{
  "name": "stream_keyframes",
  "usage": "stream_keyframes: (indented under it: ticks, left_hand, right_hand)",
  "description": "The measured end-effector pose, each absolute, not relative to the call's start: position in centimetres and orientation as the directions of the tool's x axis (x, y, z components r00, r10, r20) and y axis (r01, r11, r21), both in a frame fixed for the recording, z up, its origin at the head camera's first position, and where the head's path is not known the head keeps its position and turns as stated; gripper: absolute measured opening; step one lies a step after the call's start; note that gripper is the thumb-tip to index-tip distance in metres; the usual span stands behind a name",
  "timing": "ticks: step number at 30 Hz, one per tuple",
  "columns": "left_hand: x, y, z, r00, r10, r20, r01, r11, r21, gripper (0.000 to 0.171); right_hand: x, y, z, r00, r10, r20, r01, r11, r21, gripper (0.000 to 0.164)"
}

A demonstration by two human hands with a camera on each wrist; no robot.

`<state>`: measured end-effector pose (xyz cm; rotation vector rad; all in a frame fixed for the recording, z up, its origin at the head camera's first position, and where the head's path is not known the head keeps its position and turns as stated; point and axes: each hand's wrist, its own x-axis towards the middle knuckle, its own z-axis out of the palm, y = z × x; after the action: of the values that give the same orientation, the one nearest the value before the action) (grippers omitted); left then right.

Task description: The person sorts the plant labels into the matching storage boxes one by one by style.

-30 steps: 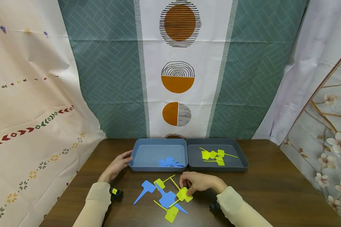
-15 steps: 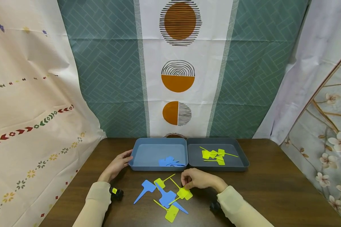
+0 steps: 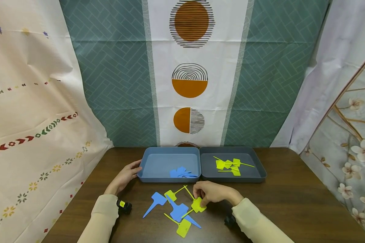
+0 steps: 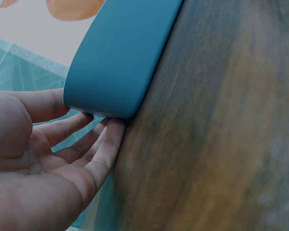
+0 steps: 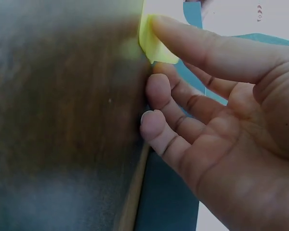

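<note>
In the head view my left hand [image 3: 126,177] touches the left end of the blue tray [image 3: 158,163]; the left wrist view shows its fingertips against the tray wall [image 4: 118,57]. My right hand [image 3: 216,193] pinches a yellow T-shaped plant label [image 3: 197,205] at its broad head, the thumb on top in the right wrist view. Another yellow label seems to overlap it, its stem pointing lower left. Beside them lie several loose labels: a blue one [image 3: 157,199], crossed blue ones [image 3: 179,212], a yellow one [image 3: 183,228] in front and a yellow one [image 3: 171,194] behind.
A dark grey tray [image 3: 208,170] adjoins the blue tray on its right and holds several yellow labels [image 3: 235,171]. Blue labels [image 3: 180,173] lie in the blue tray's front right corner. Both trays stand at the back of the brown wooden table [image 3: 292,202], before hanging cloths.
The yellow label at my right thumb has shifted slightly away from me, its stem tip now meeting that of the rear yellow label. My left hand has stayed at the blue tray.
</note>
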<state>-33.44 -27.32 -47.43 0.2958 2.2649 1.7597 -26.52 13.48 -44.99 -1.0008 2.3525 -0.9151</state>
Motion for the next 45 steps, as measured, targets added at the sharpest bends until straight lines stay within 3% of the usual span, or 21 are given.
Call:
stream_keyframes:
  ticks: [9,14,20,31,45]
  left_hand:
    - [-33.6,-27.2,-47.2,-0.948,0.308,-0.082,-0.003,0.248,0.969,0.058]
    - [-33.6,-27.2,-47.3,-0.948,0.308,-0.081,-0.002,0.248,0.969,0.058]
    - [-33.6,-27.3,-47.4,-0.949,0.304,-0.083,-0.005,0.248,0.969,0.057]
    - [-33.6,-27.3,-47.4,-0.949,0.305,-0.075,0.002,0.245,0.969,0.057]
    - [-33.5,-27.2,-47.4,-0.95,0.302,-0.077,-0.001,0.243,0.97,0.057]
  right_hand:
    - [-27.2,14.3,-44.7,-0.594,-0.802,-0.062,-0.451,0.395,-0.8,0.019]
    - [-27.4,15.1,-43.9,-0.597,-0.801,-0.039,-0.398,0.337,-0.853,0.013]
    - [-27.9,16.3,-43.0,-0.661,-0.751,0.0,-0.322,0.284,-0.903,0.012]
    - [-28.6,18.7,-41.3,-0.817,-0.568,0.095,-0.303,0.284,-0.91,0.015]
    - [-29.5,21.9,-40.7,-0.903,-0.405,0.142,-0.271,0.282,-0.92,0.027]
